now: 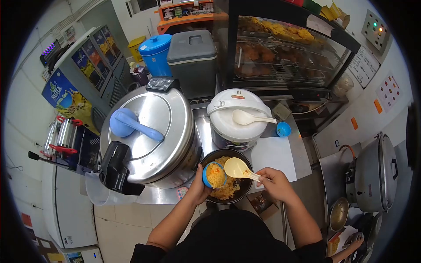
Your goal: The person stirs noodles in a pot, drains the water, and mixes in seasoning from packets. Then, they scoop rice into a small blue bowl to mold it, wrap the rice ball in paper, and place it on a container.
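Observation:
My left hand [199, 186] is wrapped round a small blue cup [205, 177] filled with yellow rice [215, 176]. The cup is held over a dark round pan [247, 189], which has more of the same rice inside. From the right, my right hand [274, 182] grips the handle of a cream rice paddle [236, 167]. Its broad head is above the pan, just right of the cup, and a few grains cling near the neck.
Behind the pan stand a large steel rice cooker [169, 131] with a blue ladle [131, 124] on its lid, and a white rice cooker [223, 105] with a white paddle [252, 117]. A small blue cup [283, 129] sits right. Another person's hand [354, 246] shows lower right.

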The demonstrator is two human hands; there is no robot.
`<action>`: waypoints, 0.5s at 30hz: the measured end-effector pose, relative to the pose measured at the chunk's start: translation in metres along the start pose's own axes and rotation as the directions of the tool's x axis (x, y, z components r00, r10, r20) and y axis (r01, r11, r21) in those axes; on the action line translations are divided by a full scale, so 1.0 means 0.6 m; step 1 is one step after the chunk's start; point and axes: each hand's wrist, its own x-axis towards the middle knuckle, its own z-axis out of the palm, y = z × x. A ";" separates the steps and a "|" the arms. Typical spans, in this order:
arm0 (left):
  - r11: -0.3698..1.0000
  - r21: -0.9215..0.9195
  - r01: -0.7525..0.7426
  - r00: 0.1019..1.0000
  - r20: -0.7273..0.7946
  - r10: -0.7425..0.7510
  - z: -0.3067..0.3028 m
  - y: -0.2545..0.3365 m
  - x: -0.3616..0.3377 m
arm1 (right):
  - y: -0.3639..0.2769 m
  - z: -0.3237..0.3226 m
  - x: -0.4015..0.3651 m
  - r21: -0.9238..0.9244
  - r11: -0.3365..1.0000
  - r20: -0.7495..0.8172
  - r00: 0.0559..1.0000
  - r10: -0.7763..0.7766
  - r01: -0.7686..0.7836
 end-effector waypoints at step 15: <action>0.966 0.222 0.132 0.990 0.019 -0.140 0.026 0.009 -0.014 | -0.034 -0.001 0.059 -0.355 0.924 0.225 0.972 -0.067 0.146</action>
